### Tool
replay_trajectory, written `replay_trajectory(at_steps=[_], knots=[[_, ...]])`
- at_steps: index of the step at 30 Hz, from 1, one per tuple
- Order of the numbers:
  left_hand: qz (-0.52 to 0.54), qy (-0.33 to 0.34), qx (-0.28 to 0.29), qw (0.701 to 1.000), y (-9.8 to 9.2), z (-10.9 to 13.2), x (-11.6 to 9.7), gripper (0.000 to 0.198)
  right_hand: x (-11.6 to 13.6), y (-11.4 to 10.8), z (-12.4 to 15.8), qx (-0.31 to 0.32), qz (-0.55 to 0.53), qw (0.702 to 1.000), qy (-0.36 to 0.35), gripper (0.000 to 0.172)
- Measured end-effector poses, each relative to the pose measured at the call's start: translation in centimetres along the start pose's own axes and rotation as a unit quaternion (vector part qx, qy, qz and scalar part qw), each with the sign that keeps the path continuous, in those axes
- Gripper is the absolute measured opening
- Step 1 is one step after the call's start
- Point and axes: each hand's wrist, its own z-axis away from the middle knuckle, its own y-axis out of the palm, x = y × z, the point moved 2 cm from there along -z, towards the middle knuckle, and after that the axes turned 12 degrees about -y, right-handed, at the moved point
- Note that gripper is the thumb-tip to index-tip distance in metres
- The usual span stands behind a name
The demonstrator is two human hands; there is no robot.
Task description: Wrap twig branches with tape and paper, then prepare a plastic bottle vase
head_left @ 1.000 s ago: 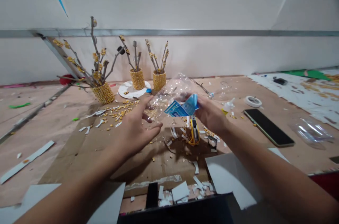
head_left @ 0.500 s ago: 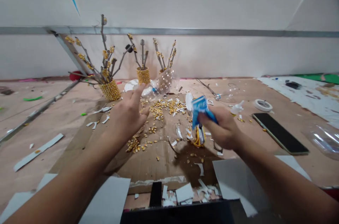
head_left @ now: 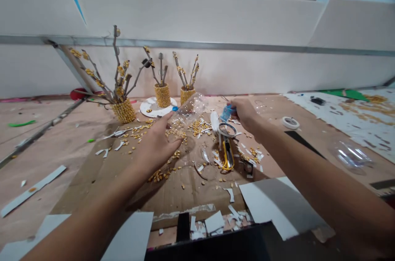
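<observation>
My left hand (head_left: 159,141) is curled around the lower end of a clear, crinkled plastic bottle (head_left: 191,110), thumb and forefinger on either side. The far end of the bottle points away to the right, in front of the corn-covered pots. My right hand (head_left: 245,115) pinches a crumpled blue plastic label (head_left: 227,113) above the cardboard. Just below it are a pale ring (head_left: 227,129) and a yellow utility knife (head_left: 228,156). Loose corn kernels (head_left: 159,174) lie between and below my hands.
Corn-covered pots with twigs, the largest pot (head_left: 123,110) at left, stand by the white partition. Paper scraps (head_left: 214,222) litter the cardboard (head_left: 182,199). To the right are a tape roll (head_left: 290,122), a dark phone (head_left: 304,143) and a clear plastic piece (head_left: 352,156).
My right hand has moved up and away from me with the blue label, uncovering the knife and ring. My left hand and the bottle have shifted slightly right. The view has tilted up.
</observation>
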Motion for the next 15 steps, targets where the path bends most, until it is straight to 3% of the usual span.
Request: replay_trajectory(at_steps=[4, 10, 15], knots=[[0.020, -0.017, 0.012, 1.000, -0.1, -0.1, 0.1, 0.078, 0.2, 0.7, -4.7, 0.014, 0.006, 1.000, 0.025, 0.033], [0.038, -0.047, 0.039, 0.997, -0.4, -0.1, -0.1, 0.081, -1.9, 0.8, -8.3, -0.053, 0.094, 0.994, 0.010, 0.039], [0.057, -0.049, 0.036, 0.997, -0.4, 0.0, 0.1, 0.078, -3.4, 1.9, -10.1, -0.036, 0.103, 0.993, 0.039, 0.040]])
